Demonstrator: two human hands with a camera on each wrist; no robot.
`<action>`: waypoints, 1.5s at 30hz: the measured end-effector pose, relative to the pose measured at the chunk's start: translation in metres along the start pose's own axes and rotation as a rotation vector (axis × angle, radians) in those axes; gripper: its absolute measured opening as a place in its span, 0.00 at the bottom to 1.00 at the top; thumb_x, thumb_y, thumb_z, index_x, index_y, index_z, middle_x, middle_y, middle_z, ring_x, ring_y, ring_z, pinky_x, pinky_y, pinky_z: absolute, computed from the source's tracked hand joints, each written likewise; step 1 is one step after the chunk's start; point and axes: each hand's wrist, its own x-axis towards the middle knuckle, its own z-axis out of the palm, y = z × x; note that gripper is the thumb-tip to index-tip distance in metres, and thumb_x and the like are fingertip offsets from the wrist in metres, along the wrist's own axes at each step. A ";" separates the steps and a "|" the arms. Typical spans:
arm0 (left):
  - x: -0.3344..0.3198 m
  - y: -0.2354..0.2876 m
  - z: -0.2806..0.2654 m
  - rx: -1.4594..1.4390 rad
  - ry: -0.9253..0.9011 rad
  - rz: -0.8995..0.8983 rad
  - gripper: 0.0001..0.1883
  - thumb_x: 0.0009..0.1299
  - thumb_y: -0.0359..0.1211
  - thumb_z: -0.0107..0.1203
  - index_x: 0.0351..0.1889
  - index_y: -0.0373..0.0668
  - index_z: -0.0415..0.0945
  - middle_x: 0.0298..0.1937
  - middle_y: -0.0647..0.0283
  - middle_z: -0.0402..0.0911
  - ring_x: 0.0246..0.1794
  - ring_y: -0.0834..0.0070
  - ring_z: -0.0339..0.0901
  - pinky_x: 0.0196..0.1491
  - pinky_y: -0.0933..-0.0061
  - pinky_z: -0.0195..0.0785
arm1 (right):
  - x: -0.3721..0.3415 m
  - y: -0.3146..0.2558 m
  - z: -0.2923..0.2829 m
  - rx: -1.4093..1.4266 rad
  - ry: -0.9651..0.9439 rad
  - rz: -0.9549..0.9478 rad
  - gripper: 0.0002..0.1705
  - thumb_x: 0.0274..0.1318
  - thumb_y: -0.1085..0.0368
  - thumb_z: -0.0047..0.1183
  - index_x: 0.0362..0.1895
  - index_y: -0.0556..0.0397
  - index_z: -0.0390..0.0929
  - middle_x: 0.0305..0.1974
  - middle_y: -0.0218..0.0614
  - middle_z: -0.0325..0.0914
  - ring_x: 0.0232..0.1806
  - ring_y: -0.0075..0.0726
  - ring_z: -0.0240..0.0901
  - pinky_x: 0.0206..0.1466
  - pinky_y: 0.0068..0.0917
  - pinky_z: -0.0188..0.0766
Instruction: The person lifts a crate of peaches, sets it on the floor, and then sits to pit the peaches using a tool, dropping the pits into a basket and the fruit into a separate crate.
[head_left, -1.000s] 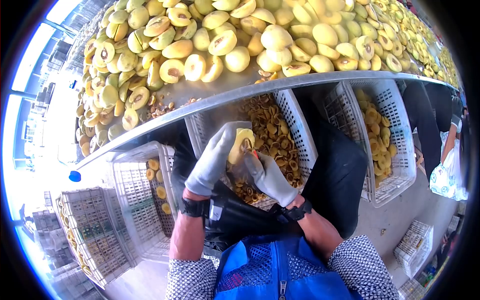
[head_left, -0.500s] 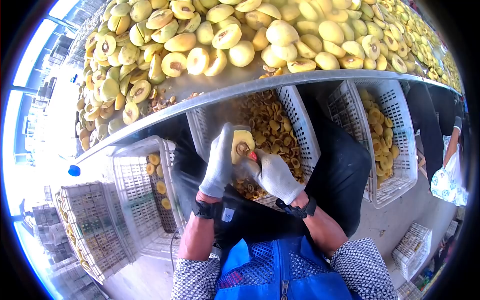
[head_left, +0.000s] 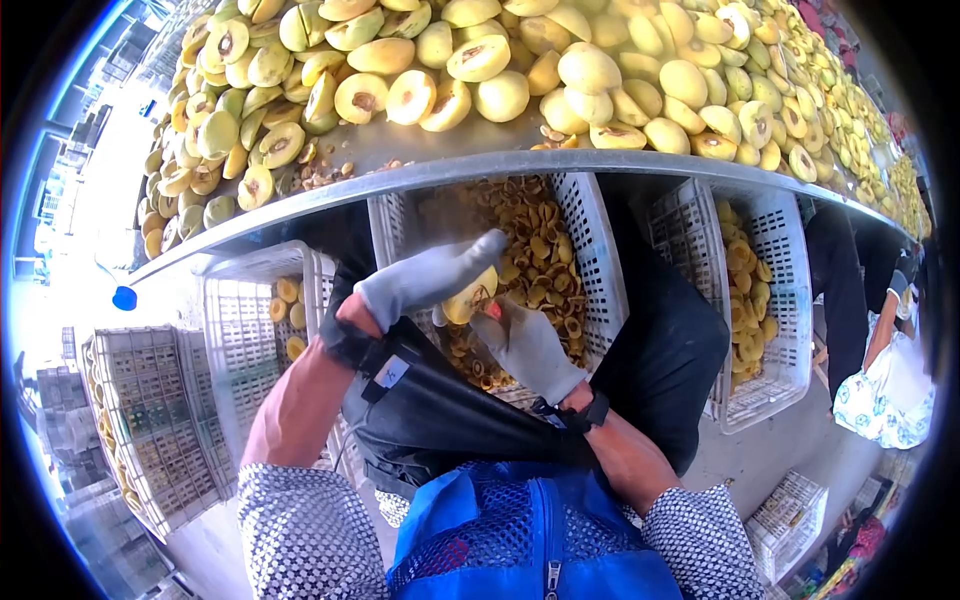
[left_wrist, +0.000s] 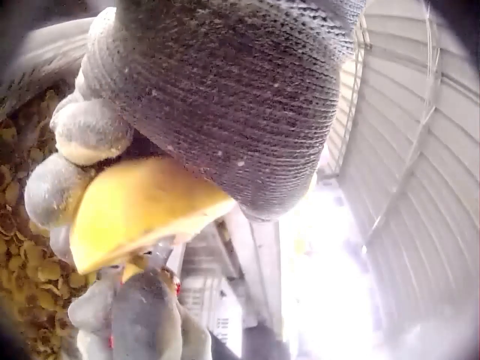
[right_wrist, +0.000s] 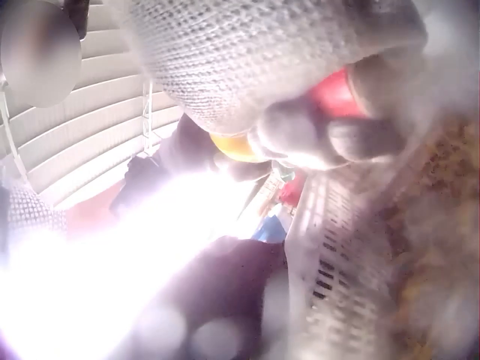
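Observation:
Wearing a light knit glove, my left hand [head_left: 425,280] holds a yellow peach half [head_left: 470,297] with its fingers curled under the fruit. In the left wrist view the rounded side of the peach half [left_wrist: 142,210] lies against the fingertips, and its cut face points down toward the other hand. My gloved right hand [head_left: 530,350] grips a small red-handled tool [right_wrist: 339,94] right at the cut face; the working end is hidden. Both hands are over a white crate [head_left: 603,260] of brownish-yellow scraps.
A metal table edge [head_left: 480,172] runs beyond the hands, with a large heap of peach halves [head_left: 480,58] behind it. White crates stand left [head_left: 245,330] and right [head_left: 775,370], both with fruit pieces. My knees flank the middle crate. Another person's legs [head_left: 835,280] show at far right.
The left hand has rolled over, its back now upward and forearm swung out left, tipping the peach half. The right hand stays at the fruit with the red-handled tool. The head view has shifted slightly.

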 end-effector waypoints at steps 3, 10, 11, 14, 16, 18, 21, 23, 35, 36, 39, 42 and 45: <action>-0.025 -0.007 0.013 -0.371 0.122 0.233 0.42 0.76 0.67 0.33 0.64 0.37 0.70 0.54 0.59 0.79 0.52 0.76 0.76 0.56 0.74 0.70 | 0.002 -0.002 0.003 0.270 0.036 0.072 0.20 0.70 0.51 0.50 0.41 0.58 0.77 0.27 0.51 0.80 0.29 0.57 0.79 0.32 0.41 0.72; -0.016 -0.004 0.078 -0.531 0.764 0.511 0.32 0.79 0.56 0.44 0.53 0.33 0.78 0.48 0.59 0.82 0.48 0.75 0.78 0.55 0.73 0.71 | -0.008 -0.017 0.000 0.573 -0.094 0.178 0.25 0.74 0.48 0.46 0.37 0.59 0.78 0.25 0.36 0.77 0.24 0.30 0.69 0.31 0.33 0.68; -0.019 -0.001 0.070 -0.571 0.631 0.451 0.31 0.79 0.55 0.45 0.50 0.32 0.80 0.46 0.60 0.83 0.46 0.76 0.79 0.53 0.73 0.72 | -0.006 -0.004 0.001 0.456 -0.098 0.126 0.26 0.74 0.47 0.45 0.36 0.58 0.78 0.24 0.34 0.76 0.24 0.29 0.69 0.30 0.32 0.68; -0.016 0.000 0.046 -0.455 0.243 0.234 0.31 0.78 0.56 0.46 0.45 0.33 0.83 0.38 0.62 0.84 0.38 0.77 0.79 0.46 0.75 0.73 | -0.013 0.004 0.007 0.474 -0.173 0.116 0.29 0.74 0.44 0.42 0.34 0.57 0.78 0.21 0.29 0.74 0.21 0.30 0.71 0.25 0.33 0.65; -0.018 0.014 0.032 -0.068 0.164 0.063 0.32 0.78 0.56 0.45 0.44 0.32 0.83 0.36 0.62 0.84 0.37 0.77 0.78 0.46 0.75 0.73 | -0.020 -0.011 0.004 0.612 -0.259 0.256 0.31 0.73 0.41 0.42 0.33 0.57 0.77 0.21 0.29 0.74 0.19 0.30 0.70 0.22 0.31 0.64; -0.022 0.009 0.031 -0.223 0.171 0.187 0.32 0.77 0.56 0.48 0.48 0.31 0.80 0.41 0.60 0.83 0.35 0.75 0.79 0.43 0.74 0.73 | -0.025 -0.026 -0.012 0.890 -0.424 0.427 0.32 0.70 0.34 0.42 0.36 0.52 0.75 0.19 0.24 0.67 0.15 0.19 0.61 0.17 0.22 0.56; -0.039 0.013 0.056 -0.571 0.308 0.408 0.28 0.74 0.52 0.53 0.51 0.32 0.78 0.48 0.56 0.81 0.31 0.73 0.80 0.39 0.72 0.75 | -0.027 -0.036 -0.021 1.063 -0.470 0.459 0.32 0.68 0.31 0.43 0.39 0.48 0.73 0.17 0.21 0.63 0.14 0.15 0.56 0.16 0.19 0.52; -0.051 0.026 0.063 -0.652 0.293 0.332 0.25 0.69 0.48 0.56 0.50 0.34 0.79 0.48 0.55 0.81 0.39 0.73 0.80 0.43 0.72 0.75 | -0.030 -0.026 -0.022 1.104 -0.578 0.281 0.29 0.68 0.33 0.44 0.38 0.46 0.72 0.16 0.19 0.61 0.12 0.16 0.55 0.15 0.18 0.51; -0.047 0.051 0.075 -0.550 0.442 0.718 0.12 0.69 0.36 0.60 0.34 0.34 0.81 0.34 0.53 0.85 0.33 0.68 0.83 0.39 0.73 0.77 | -0.045 -0.014 0.027 1.981 -0.843 0.439 0.31 0.69 0.33 0.43 0.37 0.50 0.72 0.16 0.22 0.64 0.09 0.19 0.59 0.10 0.18 0.54; -0.046 0.051 0.074 -0.571 0.430 0.682 0.13 0.70 0.37 0.59 0.34 0.34 0.81 0.34 0.53 0.85 0.33 0.68 0.83 0.39 0.73 0.76 | -0.044 -0.017 0.022 1.882 -0.793 0.432 0.33 0.69 0.32 0.40 0.37 0.50 0.72 0.15 0.22 0.63 0.09 0.19 0.58 0.11 0.18 0.53; -0.044 0.048 0.077 -0.702 0.433 0.598 0.18 0.73 0.41 0.55 0.34 0.33 0.81 0.30 0.54 0.84 0.30 0.69 0.82 0.37 0.73 0.75 | -0.047 -0.043 -0.018 1.253 -0.551 0.130 0.33 0.71 0.33 0.37 0.37 0.50 0.72 0.18 0.25 0.68 0.12 0.21 0.62 0.17 0.22 0.58; -0.041 0.049 0.084 -0.804 0.508 0.481 0.16 0.75 0.38 0.52 0.38 0.32 0.80 0.40 0.56 0.84 0.39 0.71 0.81 0.43 0.71 0.76 | -0.042 -0.046 -0.012 0.797 -0.251 -0.003 0.31 0.73 0.35 0.36 0.35 0.49 0.72 0.17 0.25 0.68 0.12 0.23 0.60 0.17 0.24 0.56; -0.045 0.045 0.082 -0.763 0.495 0.439 0.17 0.76 0.39 0.52 0.44 0.31 0.81 0.43 0.59 0.84 0.41 0.74 0.81 0.45 0.74 0.75 | -0.045 -0.048 -0.017 1.050 -0.385 0.199 0.33 0.69 0.31 0.38 0.32 0.47 0.70 0.14 0.23 0.59 0.10 0.19 0.53 0.16 0.21 0.50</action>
